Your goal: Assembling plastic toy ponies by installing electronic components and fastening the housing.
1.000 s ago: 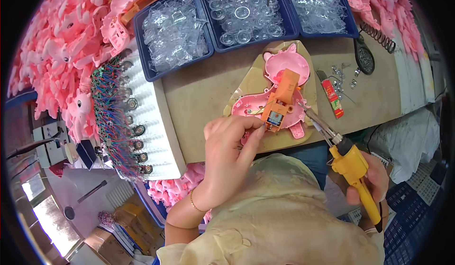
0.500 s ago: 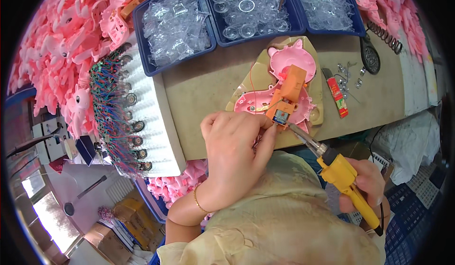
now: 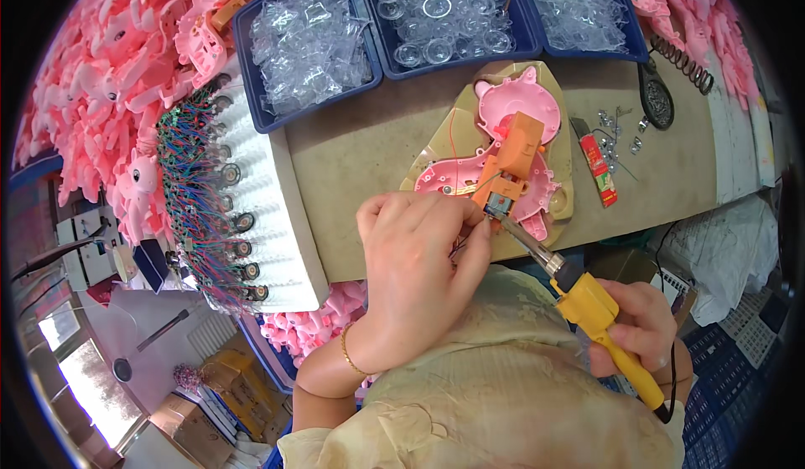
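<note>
My right hand (image 3: 641, 326) grips a yellow soldering iron (image 3: 591, 308). Its metal barrel slants up-left, and the tip meets a small metal-and-dark component (image 3: 498, 205) in the orange plastic housing (image 3: 518, 150). My left hand (image 3: 423, 242) is closed in a pinch beside that component, with thin dark wires showing under its fingers; the fingertips are partly hidden. Under the housing lies a pink toy shell half (image 3: 518, 104), seated in a tan holding block (image 3: 558, 91). One thin red wire (image 3: 454, 138) arches over the shell's left part.
Blue bins (image 3: 381, 75) of clear plastic parts line the back. Left stands white foam (image 3: 293, 242) with wired round speakers (image 3: 231, 175), beside heaped pink toy shells (image 3: 109, 75). Right of the block lie a red-and-green packet (image 3: 597, 171), small metal bits (image 3: 608, 138) and a coiled iron stand (image 3: 683, 62).
The soldering iron and my right hand have shifted slightly left, bringing the tip onto the component. My left hand keeps its place and pinch.
</note>
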A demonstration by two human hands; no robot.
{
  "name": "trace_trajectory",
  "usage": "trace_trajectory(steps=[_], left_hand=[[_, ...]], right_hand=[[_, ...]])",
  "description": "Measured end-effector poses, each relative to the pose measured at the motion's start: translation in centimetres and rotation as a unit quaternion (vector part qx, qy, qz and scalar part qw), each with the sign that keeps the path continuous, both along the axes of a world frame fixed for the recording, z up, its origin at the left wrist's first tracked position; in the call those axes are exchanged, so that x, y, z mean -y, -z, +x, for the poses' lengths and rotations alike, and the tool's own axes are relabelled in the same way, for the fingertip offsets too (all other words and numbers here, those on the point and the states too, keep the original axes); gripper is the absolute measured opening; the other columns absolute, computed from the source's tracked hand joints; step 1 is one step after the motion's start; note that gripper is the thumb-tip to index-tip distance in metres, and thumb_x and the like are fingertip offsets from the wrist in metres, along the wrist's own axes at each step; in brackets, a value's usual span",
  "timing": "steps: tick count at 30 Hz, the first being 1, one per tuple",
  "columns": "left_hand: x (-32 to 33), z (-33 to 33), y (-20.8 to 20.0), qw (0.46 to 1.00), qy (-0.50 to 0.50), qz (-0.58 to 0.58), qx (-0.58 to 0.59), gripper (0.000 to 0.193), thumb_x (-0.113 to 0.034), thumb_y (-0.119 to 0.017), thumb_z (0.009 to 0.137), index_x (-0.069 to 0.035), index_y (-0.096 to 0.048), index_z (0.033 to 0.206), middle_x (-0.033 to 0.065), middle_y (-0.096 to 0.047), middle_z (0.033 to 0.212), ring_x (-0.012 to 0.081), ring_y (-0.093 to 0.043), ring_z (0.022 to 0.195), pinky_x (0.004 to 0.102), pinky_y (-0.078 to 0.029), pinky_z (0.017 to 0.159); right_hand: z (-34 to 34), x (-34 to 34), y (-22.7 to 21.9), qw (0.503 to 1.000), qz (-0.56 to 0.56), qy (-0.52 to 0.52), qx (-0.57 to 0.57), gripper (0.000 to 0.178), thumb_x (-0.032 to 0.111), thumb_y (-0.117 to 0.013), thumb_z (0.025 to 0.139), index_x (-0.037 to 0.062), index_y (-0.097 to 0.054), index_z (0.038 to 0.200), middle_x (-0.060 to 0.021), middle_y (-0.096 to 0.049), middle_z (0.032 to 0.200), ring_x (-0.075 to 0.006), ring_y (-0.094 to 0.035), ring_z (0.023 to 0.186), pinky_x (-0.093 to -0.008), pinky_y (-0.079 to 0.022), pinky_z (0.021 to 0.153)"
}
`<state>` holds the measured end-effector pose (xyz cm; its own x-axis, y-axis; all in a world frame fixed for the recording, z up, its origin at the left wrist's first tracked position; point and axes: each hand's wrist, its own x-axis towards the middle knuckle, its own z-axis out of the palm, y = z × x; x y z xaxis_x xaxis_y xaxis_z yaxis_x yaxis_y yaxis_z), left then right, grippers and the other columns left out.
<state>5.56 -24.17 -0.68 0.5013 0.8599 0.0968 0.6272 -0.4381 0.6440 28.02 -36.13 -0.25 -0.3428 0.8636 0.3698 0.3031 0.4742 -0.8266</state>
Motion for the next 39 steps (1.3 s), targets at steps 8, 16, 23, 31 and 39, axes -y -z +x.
trace_trajectory(steps=[8, 16, 23, 31, 39], left_hand=[[-0.1, 0.0, -0.1, 1.000, 0.001, -0.002, 0.002, 0.008, -0.008, -0.067, 0.073, -0.010, -0.059, 0.074, 0.0000, -0.051, 0.065, 0.0177, -0.047, 0.065, 0.0329, -0.033, 0.075], [-0.2, -1.0, -1.7, 0.991, 0.025, 0.117, -0.061, 0.014, -0.007, -0.065, 0.077, -0.008, -0.061, 0.090, 0.0016, -0.063, 0.079, 0.0176, -0.057, 0.076, 0.0344, -0.034, 0.088], [1.1, -1.1, -0.3, 0.868, -0.140, -0.359, 0.313, 0.057, 0.000, -0.064, 0.081, -0.006, -0.043, 0.133, 0.0081, -0.069, 0.092, 0.0154, -0.062, 0.078, 0.0295, -0.042, 0.083], [0.8, -1.3, 0.8, 0.972, -0.036, -0.160, 0.168, 0.027, -0.007, -0.068, 0.079, -0.008, -0.063, 0.106, 0.0025, -0.067, 0.084, 0.0137, -0.057, 0.065, 0.0283, -0.039, 0.075], [1.3, -0.4, 0.8, 0.999, 0.001, -0.003, 0.039, 0.012, -0.012, -0.071, 0.073, -0.013, -0.068, 0.084, -0.0021, -0.059, 0.072, 0.0144, -0.054, 0.068, 0.0303, -0.032, 0.070]], right_hand=[[1.5, 1.7, 0.0, 0.994, -0.111, -0.023, -0.002, 0.047, 0.017, -0.071, 0.078, 0.0060, -0.039, 0.111, -0.0366, -0.055, 0.103, -0.0312, -0.065, 0.065, -0.0329, -0.052, 0.047], [0.9, 2.5, 0.9, 0.990, -0.004, 0.093, -0.105, 0.067, 0.033, -0.067, 0.084, 0.0055, -0.033, 0.135, -0.0243, -0.048, 0.125, -0.0289, -0.054, 0.109, -0.0374, -0.044, 0.091], [1.3, 3.8, 1.6, 0.989, -0.036, 0.119, -0.077, 0.064, 0.030, -0.066, 0.085, 0.0122, -0.030, 0.135, -0.0258, -0.042, 0.129, -0.0339, -0.048, 0.118, -0.0438, -0.041, 0.096], [0.7, 4.9, 2.2, 0.977, -0.008, 0.178, -0.117, 0.064, 0.032, -0.066, 0.085, 0.0133, -0.030, 0.135, -0.0261, -0.042, 0.129, -0.0341, -0.048, 0.117, -0.0447, -0.042, 0.096], [0.3, 4.1, 1.6, 0.984, -0.040, 0.115, -0.134, 0.065, 0.024, -0.065, 0.085, 0.0146, -0.027, 0.137, -0.0323, -0.047, 0.118, -0.0357, -0.057, 0.101, -0.0410, -0.049, 0.081]])
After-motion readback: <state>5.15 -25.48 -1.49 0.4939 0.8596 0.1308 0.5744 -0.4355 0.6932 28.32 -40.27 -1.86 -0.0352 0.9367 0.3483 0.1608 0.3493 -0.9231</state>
